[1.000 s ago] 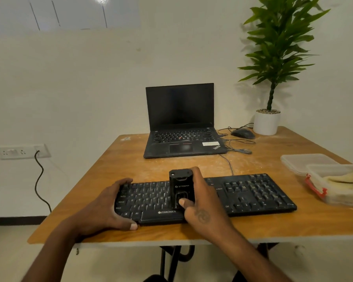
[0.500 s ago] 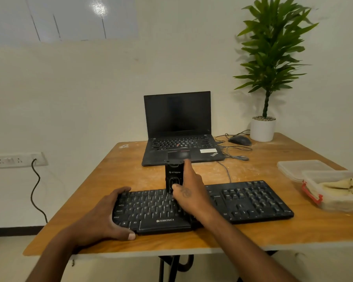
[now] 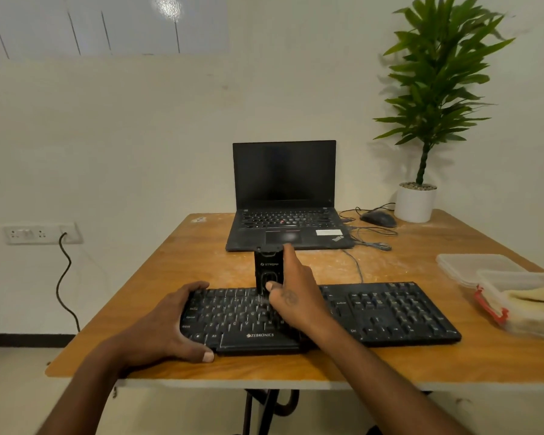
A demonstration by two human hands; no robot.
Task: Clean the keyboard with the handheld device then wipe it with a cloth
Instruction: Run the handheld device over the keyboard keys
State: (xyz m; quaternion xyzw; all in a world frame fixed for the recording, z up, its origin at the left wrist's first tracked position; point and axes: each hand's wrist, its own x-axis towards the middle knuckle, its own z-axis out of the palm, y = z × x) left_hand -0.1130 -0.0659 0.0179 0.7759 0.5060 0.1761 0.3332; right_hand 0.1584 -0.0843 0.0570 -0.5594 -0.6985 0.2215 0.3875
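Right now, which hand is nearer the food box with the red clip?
Right. The right hand holds the cleaner mid-keyboard; the left hand grips the keyboard's far left end, farther from the box.

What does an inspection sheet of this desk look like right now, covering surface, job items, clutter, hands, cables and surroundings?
Surface: wooden table, pale smudges.
Job's things: black keyboard at the near edge; handheld device upright on its top rows; cloth in a plastic container.
Clutter: laptop, mouse, potted plant, lid.
Hands: left hand holds the keyboard's left end; right hand grips the device.
Cables: mouse cable loose on the table; black cord from the wall socket.
Surroundings: plain wall.
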